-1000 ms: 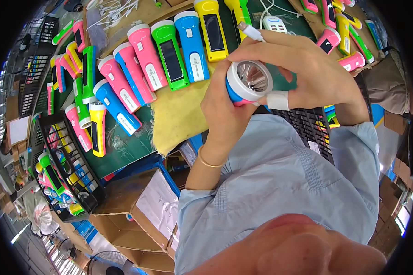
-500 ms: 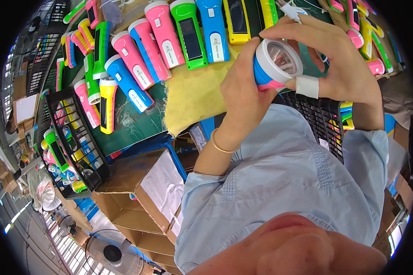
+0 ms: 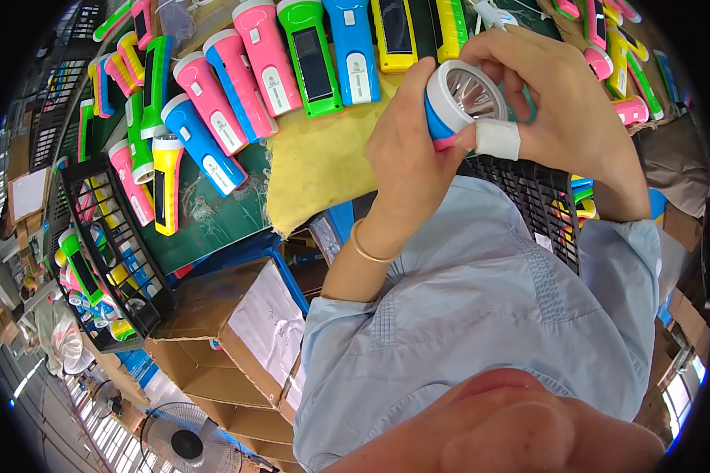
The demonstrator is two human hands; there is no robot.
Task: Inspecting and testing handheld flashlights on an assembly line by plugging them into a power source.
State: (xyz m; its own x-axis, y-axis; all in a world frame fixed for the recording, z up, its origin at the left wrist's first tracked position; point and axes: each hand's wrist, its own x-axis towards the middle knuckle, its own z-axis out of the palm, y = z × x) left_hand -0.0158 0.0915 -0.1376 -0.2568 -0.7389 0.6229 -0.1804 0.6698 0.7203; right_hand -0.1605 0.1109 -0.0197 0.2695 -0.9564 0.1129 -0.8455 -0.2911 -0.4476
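Both hands hold a blue-and-pink flashlight over the table's near edge, its white ring and clear, shiny reflector tilted up toward me. My left hand is wrapped round the body from the left, wearing a bangle on its wrist. From the right, my right hand grips the head, its taped thumb at the ring and its fingers curled round the far side. The flashlight's handle is hidden. Just beyond the right fingers is a white plug on a cable.
Flashlights in several colours, such as this green one, line the green table. A yellow cloth lies at its near edge. Black crates of flashlights stand left and right. Cardboard boxes and a fan are lower left.
The whole view has shifted a little, so the table and its flashlights sit farther left. The flashlight's head has turned slightly, showing more of the reflector. Both hands keep their hold.
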